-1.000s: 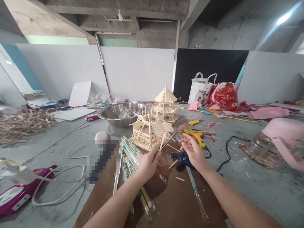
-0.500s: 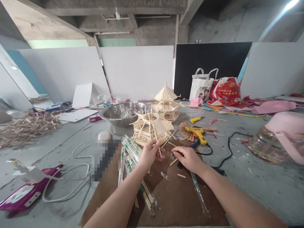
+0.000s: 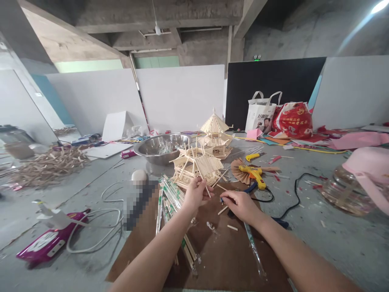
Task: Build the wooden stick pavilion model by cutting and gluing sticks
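Observation:
My left hand (image 3: pixel 196 194) is closed on a short wooden stick (image 3: pixel 208 191), just in front of a small pavilion model (image 3: pixel 194 166) built from pale sticks. To the right, my right hand (image 3: pixel 241 205) has its fingers pinched together, a small blue bit showing at the tips; what it holds is mostly hidden. Blue handles of a tool (image 3: pixel 281 222) show beyond and beside that hand. Short stick pieces (image 3: pixel 232 228) lie on the brown board (image 3: pixel 219 259) below. Plastic-wrapped chopsticks (image 3: pixel 173 198) are heaped left of my left hand, and an empty-looking wrapper (image 3: pixel 253 249) lies under my right wrist.
Behind the model stand a finished-looking stick pagoda (image 3: pixel 214 134) and a steel basin (image 3: pixel 142 151). A yellow glue gun (image 3: pixel 255 175) with a black cord lies at right, near a pink-lidded jug (image 3: pixel 343 186). At left are a purple power strip (image 3: pixel 51 239) and white cable.
The whole view has shifted slightly right and down. My left hand still holds the stick, turned a little, and the right hand stays pinched in nearly the same spot.

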`<state>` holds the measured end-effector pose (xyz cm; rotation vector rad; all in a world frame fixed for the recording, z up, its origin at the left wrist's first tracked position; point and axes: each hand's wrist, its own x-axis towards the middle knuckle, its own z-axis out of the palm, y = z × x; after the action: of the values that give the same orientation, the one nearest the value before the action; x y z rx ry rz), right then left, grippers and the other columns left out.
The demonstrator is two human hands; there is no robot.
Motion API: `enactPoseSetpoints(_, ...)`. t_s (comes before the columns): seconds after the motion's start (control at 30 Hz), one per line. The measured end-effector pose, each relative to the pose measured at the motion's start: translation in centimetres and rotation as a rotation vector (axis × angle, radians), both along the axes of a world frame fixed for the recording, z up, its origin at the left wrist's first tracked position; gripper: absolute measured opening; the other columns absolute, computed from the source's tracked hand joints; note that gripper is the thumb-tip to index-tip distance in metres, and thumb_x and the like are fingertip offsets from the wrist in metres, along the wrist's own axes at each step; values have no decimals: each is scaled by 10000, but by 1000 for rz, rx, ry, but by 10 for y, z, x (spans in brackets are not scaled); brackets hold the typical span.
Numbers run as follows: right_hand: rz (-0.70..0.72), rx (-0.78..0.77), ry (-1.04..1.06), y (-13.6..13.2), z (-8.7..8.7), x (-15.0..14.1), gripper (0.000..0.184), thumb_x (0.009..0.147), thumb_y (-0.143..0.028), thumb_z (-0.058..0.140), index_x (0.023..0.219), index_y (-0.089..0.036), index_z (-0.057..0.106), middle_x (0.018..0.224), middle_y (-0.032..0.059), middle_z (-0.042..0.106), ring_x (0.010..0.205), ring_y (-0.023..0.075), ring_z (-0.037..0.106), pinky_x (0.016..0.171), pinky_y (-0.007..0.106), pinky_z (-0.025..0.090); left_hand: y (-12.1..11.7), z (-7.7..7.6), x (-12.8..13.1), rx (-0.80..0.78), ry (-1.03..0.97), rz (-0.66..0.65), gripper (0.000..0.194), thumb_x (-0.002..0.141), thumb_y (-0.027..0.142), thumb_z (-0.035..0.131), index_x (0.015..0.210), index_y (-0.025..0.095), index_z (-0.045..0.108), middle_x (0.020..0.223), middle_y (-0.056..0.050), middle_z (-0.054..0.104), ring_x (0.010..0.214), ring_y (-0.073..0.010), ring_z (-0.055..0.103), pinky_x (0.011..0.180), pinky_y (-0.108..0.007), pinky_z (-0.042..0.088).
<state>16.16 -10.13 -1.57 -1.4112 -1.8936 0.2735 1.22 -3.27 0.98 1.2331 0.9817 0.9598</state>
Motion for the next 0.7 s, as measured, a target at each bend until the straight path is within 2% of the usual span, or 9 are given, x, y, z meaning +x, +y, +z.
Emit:
enactPoseSetpoints(0.2,4,3,-32,-2,2,0,215,789,-222,408,857,-202,611,814,28,660,737,154,594,666,255,419,-5,-5,0,17,26,-24,277,749,323,464,985,190,407,535,33,565,462,-117,575,450,-215,443)
enactPoseSetpoints(0.5,7,19,-39,-1,0,1,210,791,-224,412,855,-211,612,814,21,661,732,145,596,673,243,425,4,-6,-2,56,38,-23,280,743,320,462,989,195,417,556,35,575,461,-121,579,440,-218,446)
enactPoseSetpoints(0.7,-10,-6,-62,-1,-1,2,205,791,-232,415,858,-211,608,822,17,658,742,145,594,686,245,421,4,-6,-1,27,17,-43,292,745,311,465,1006,194,410,541,33,571,454,-123,577,433,-217,448)
